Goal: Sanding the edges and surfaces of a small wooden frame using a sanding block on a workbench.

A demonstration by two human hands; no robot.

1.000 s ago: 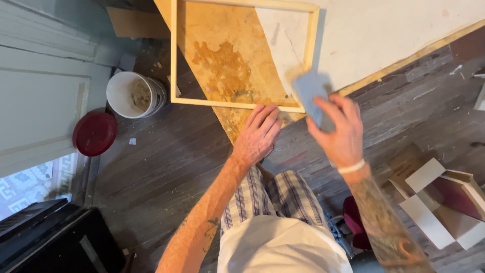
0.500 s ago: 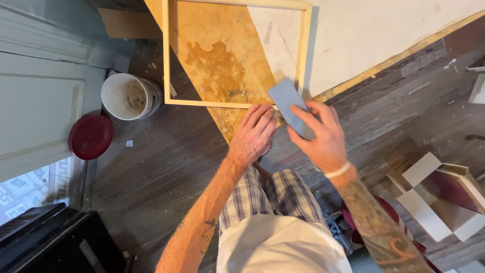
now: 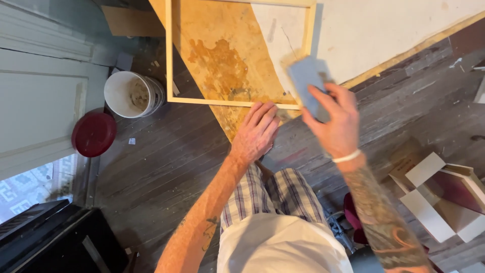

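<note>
Frame (image 3: 237,102): pale bare wood, matt, smooth-planed strips. Block (image 3: 306,81) in the right hand (image 3: 337,124): grey-blue, matt, fine gritty face, blurred. Board (image 3: 222,60) beneath the frame: tan wood sheet, rough, blotched with darker brown stain. Sheet (image 3: 384,30) beside it: off-white, matt, chalky, lightly scuffed. Floor (image 3: 166,162): dark wooden planks, worn, dull, flecked with pale specks. Bucket (image 3: 132,94): white plastic, crusted with dried residue inside. Lid (image 3: 94,134): dark red plastic, slightly glossy. Shorts (image 3: 273,197): plaid woven cloth. Wristband (image 3: 346,156): white, smooth.
</note>
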